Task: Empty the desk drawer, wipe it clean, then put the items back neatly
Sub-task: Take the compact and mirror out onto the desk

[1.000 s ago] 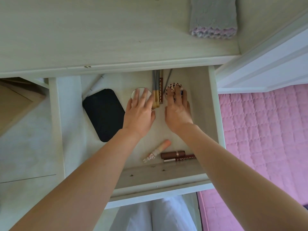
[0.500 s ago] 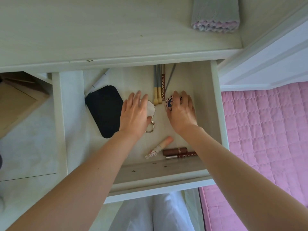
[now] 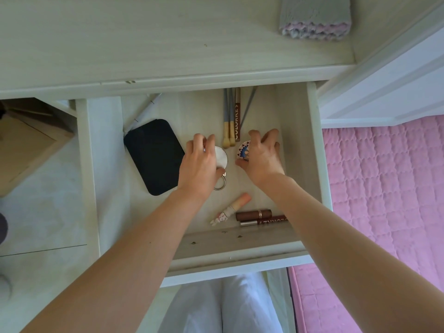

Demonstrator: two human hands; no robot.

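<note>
drawer open | left hand grips round mirror | right hand grips patterned disc — both inside

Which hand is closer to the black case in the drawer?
Left. The left hand is right beside the black case, just to its right, on a round white keyring. The right hand is farther right, beyond the keyring.

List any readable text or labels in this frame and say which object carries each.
"COLORKEY", last letter unclear: on the brown pencil at the back of the drawer.
"COLORKEY", partly hidden by the right forearm: on the dark red tube near the drawer front.
Print on the peach tube: too blurred to read.
</note>
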